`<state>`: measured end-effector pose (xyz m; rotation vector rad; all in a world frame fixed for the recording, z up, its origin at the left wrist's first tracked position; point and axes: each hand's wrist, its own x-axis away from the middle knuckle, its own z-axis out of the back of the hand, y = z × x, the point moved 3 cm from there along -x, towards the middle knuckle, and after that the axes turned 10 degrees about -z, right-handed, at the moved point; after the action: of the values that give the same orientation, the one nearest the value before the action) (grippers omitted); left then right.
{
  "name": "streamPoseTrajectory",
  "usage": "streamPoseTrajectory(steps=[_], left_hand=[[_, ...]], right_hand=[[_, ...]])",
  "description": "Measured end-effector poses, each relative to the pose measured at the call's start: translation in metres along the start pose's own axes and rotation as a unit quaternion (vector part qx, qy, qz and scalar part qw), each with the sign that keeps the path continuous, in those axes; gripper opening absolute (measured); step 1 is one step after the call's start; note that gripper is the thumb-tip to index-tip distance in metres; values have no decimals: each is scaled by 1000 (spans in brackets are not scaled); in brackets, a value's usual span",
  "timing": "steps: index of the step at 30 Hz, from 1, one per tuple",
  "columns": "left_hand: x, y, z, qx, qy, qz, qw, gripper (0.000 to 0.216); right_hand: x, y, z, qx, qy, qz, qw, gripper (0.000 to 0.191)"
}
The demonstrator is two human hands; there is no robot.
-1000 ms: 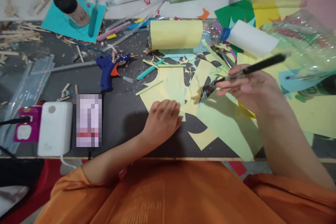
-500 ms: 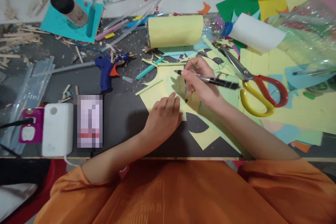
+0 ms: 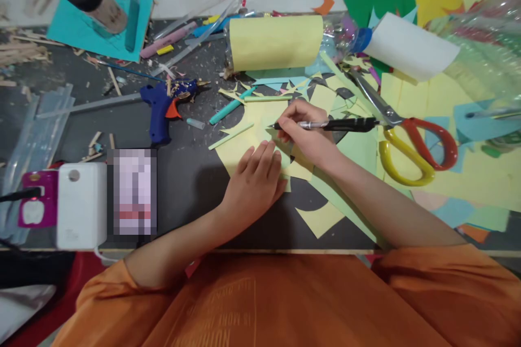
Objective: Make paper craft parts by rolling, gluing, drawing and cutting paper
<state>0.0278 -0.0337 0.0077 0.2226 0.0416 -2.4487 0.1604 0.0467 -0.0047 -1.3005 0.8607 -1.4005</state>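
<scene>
My right hand (image 3: pixel 307 130) grips a black pen (image 3: pixel 345 124), its tip at the pale yellow paper (image 3: pixel 240 146) in the middle of the table. Flat on that paper lies my left hand (image 3: pixel 257 173), fingers stretched out just left of the pen tip. Beyond the hands are a thin rolled green paper stick (image 3: pixel 268 98) and a teal pen (image 3: pixel 232 105). Cut yellow scraps (image 3: pixel 321 217) lie around the sheet. To the right of my right hand rest large scissors (image 3: pixel 407 135) with one red and one yellow handle.
A blue glue gun (image 3: pixel 158 108) lies on the left, with a white power bank (image 3: pixel 81 206) and a phone (image 3: pixel 134 192) nearer me. A plastic bottle wrapped in yellow paper (image 3: pixel 277 42) lies at the back. A black-capped bottle (image 3: pixel 91 0) stands on teal card.
My right hand has lowered slightly, bringing the pen tip to the paper and turning the pen nearly level. My left hand stays on the sheet. The camera view has shifted a little.
</scene>
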Motion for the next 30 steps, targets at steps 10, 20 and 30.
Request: streamPoseTrajectory(steps=[10, 20, 30], left_hand=[[0, 1, 1, 8, -2, -7, 1000, 42], [-1, 0, 1, 10, -8, -1, 1000, 39], [1, 0, 0, 33, -14, 2, 999, 43]], right_hand=[[3, -2, -3, 99, -19, 47, 994, 31], [4, -1, -3, 107, -38, 50, 992, 28], [3, -5, 0, 99, 9, 44, 994, 30]])
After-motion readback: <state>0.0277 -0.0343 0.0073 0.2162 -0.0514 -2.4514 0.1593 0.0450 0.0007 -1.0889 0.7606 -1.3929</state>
